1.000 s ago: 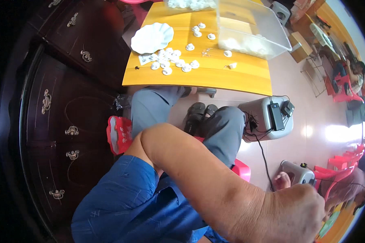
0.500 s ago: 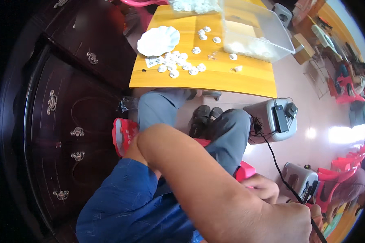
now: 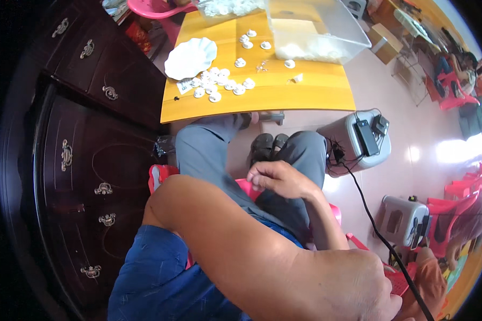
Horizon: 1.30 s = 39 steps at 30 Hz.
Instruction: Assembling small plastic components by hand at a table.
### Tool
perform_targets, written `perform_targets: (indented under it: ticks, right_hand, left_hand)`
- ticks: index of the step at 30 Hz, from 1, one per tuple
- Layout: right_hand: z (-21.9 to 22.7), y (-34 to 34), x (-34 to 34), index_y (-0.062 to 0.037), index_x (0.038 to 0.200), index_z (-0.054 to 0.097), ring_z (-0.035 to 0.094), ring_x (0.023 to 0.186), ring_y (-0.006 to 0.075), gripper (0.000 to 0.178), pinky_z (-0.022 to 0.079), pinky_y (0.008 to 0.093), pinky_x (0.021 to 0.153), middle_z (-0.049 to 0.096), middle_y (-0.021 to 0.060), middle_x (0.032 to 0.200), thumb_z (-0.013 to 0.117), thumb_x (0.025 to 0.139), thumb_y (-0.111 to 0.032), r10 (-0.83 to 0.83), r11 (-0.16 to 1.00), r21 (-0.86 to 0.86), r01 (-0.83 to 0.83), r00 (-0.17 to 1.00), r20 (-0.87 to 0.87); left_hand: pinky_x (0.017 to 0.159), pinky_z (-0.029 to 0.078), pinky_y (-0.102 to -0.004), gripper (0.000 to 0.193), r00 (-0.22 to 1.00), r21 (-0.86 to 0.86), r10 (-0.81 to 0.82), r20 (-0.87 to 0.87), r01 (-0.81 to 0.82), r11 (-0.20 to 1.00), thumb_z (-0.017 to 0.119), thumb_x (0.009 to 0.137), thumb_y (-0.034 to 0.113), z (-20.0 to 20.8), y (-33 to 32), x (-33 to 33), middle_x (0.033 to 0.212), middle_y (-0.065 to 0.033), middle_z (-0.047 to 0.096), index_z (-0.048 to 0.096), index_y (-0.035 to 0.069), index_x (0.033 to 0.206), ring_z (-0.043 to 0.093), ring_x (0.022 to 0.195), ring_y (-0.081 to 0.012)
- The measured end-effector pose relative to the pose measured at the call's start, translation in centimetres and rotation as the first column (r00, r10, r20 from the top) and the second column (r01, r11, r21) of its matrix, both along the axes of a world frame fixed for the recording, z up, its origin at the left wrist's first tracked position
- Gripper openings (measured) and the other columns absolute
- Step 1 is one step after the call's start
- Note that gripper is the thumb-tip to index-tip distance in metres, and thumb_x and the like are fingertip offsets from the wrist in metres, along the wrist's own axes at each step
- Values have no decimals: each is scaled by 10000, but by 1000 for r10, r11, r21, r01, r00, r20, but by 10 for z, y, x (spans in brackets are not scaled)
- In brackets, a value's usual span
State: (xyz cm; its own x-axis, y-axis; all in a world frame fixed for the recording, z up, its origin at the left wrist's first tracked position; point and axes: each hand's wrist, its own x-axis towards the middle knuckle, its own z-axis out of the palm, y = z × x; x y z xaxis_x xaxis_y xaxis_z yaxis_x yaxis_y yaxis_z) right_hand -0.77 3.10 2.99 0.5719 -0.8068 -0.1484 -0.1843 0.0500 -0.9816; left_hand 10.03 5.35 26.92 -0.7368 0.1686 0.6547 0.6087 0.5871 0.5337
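Small white discs, many with a raised knob, lie loose on the counter: most crowd together just beside the fluted white dish, several sit scattered farther back, one near the clear tub.

A dark wooden cabinet with ornate metal handles is seen at nine o'clock. A cardboard box is placed at two o'clock, and pink chairs are grouped at three.
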Motion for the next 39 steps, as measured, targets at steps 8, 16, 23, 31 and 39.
perform_targets:
  ticks: [8, 16, 23, 31, 39]
  right_hand:
    - [-23, -15, 3, -18, 1032, 680, 698, 824, 202, 201, 549, 345, 780, 725, 101, 871, 606, 978, -196, -90, 993, -72, 90, 996, 0]
    - [-38, -11, 5, -72, 943, 690, 683, 903, 422, 184, 523, 528, 847, 713, 206, 894, 628, 900, -239, -212, 935, -325, 140, 957, -197]
    - [-16, -8, -6, -61, 1016, 670, 676, 910, 402, 179, 535, 484, 801, 698, 198, 912, 623, 944, -218, -252, 941, -286, 179, 936, -246]
    - [-21, -19, -18, -13, 1067, 649, 653, 831, 165, 147, 539, 315, 781, 679, 70, 896, 632, 965, -117, -581, 804, 186, 565, 678, 449]
    - [-8, -16, -37, -36, 1162, 625, 647, 866, 97, 185, 519, 246, 790, 689, 30, 987, 606, 1020, -152, -717, 684, 494, 537, 372, 590]
  left_hand:
    - [592, 553, -370, 473, 932, 157, -244, 269, 208, 965, 589, 910, 157, 10, -38, -11, 911, -68, 662, 518, 170, 1378, 712, 765, -277]
    - [636, 549, -345, 247, 647, -123, 704, 292, -705, 698, 737, 809, 65, -94, -110, -11, 866, -122, 712, 715, 17, 1051, 691, 711, -265]
    - [725, 546, -378, 296, 276, -302, 915, 293, -882, 363, 730, 873, 148, -197, -204, -37, 1009, -137, 704, 706, 24, 1140, 690, 729, -267]
    - [870, 527, -468, 352, 242, -460, 967, 84, -851, 253, 723, 890, 267, -240, -236, -75, 1121, -135, 668, 697, 57, 1171, 658, 1018, -351]
    - [823, 524, -474, 169, 265, -498, 960, 90, -823, 274, 719, 864, 205, -250, -245, -94, 963, -122, 679, 733, 78, 974, 652, 970, -350]
